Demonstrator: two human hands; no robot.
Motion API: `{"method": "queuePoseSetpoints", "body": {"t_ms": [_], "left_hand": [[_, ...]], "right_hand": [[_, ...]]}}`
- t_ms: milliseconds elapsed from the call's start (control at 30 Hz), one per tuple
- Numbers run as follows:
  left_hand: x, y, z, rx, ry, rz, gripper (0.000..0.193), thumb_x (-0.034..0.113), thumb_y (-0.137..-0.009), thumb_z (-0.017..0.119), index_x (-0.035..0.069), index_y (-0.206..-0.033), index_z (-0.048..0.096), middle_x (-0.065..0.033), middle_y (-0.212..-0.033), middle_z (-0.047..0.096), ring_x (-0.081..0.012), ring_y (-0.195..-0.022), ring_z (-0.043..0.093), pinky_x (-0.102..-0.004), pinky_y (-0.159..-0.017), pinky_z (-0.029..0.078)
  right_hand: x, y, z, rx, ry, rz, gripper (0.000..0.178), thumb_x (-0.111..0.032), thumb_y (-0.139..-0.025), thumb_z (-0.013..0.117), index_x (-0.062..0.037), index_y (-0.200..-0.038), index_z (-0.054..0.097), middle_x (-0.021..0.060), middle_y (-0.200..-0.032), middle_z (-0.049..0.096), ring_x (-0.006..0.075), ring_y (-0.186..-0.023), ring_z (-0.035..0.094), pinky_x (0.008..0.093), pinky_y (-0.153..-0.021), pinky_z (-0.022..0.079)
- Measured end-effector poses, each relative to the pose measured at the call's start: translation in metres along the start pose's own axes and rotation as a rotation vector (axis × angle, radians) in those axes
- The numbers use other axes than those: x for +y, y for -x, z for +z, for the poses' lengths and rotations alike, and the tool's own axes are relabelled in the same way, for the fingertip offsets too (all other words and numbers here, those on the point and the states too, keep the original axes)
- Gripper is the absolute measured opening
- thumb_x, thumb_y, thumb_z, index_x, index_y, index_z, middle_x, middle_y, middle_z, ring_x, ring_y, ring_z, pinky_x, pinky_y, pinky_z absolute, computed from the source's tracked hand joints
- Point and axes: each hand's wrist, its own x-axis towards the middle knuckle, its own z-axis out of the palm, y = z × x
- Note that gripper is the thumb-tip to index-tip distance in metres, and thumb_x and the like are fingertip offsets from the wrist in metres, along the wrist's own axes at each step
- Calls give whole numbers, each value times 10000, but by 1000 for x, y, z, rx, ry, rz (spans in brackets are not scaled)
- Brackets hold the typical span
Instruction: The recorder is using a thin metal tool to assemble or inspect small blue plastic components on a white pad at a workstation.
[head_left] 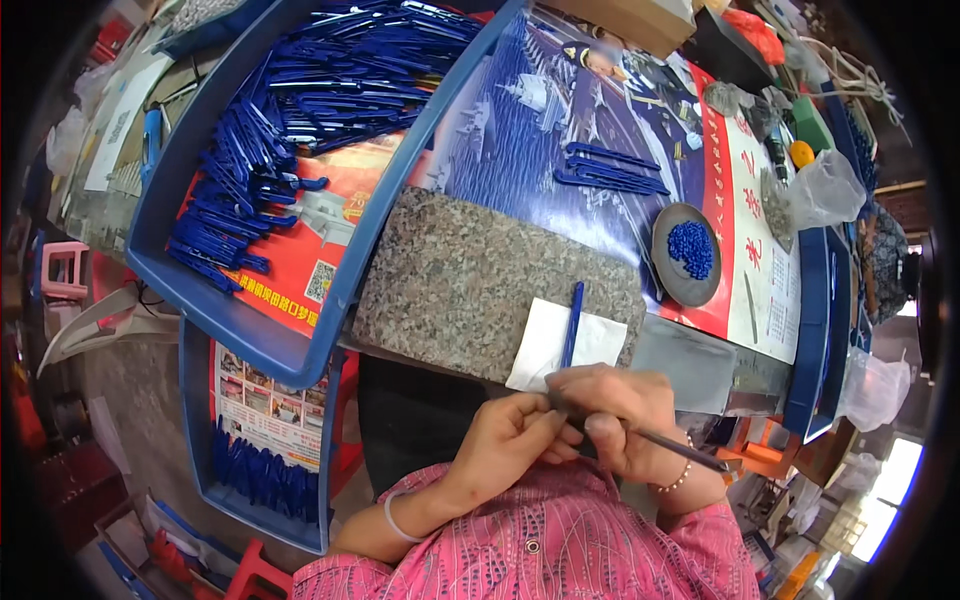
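Note:
Both of my hands meet in front of my pink patterned clothing, just off the near edge of a speckled granite slab (450,270). In my right hand (635,410) is a slim dark rod-like tool (690,453), its far end sticking out to the right. The fingertips of my left hand (515,440) are pinched together against the right hand's fingers; what they hold is hidden. A thin blue strip (574,325) rises over a folded white paper (540,342) on the slab. Its lower end reaches my right fingers, and I cannot tell whether they touch it.
A large blue tray (350,310) of many blue strips (350,70) stands left, with a second blue tray (190,420) lower. Several blue strips (610,168) lie on the poster (480,170). A dark round dish (665,270) holds small blue pieces (690,248). Plastic bags (828,188) crowd the right.

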Motion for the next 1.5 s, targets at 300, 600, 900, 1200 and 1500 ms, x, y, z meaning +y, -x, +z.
{"method": "queuePoseSetpoints", "body": {"t_ms": [300,600,900,1200,1500], "left_hand": [[6,5,5,8,-19,-89,187,103,-924,477,-57,-985,550,-114,-838,651,-156,-714,651,-232,-630,531],[9,24,30,174,-678,374,116,58,-805,622,-32,-857,570,-80,-652,647,-102,-591,641,-210,-510,489],[11,28,44,160,-715,422,125,38,-766,655,0,-746,538,-66,-564,613,-86,-531,620,-216,-468,467],[11,27,52,152,-800,392,131,29,-761,655,-3,-742,530,-63,-567,610,-90,-528,619,-214,-472,467],[9,27,56,145,-816,340,119,26,-771,651,-19,-751,542,-62,-595,621,-86,-539,620,-211,-483,475]], "right_hand": [[-12,31,-13,366,-60,135,355,-257,-933,356,10,-848,573,148,-874,626,184,-685,543,280,-620,432],[-5,53,3,337,-626,549,272,-21,-869,423,47,-1130,455,120,-913,592,55,-548,468,167,-496,384],[-3,52,5,245,-951,650,402,12,-804,533,29,-1186,408,162,-981,620,53,-616,538,153,-503,415],[5,62,4,220,-1038,628,466,68,-772,548,11,-1207,391,153,-989,607,72,-666,561,165,-534,433],[12,68,8,242,-1021,516,460,85,-771,527,18,-1207,397,129,-980,605,64,-653,531,179,-544,424]]}}
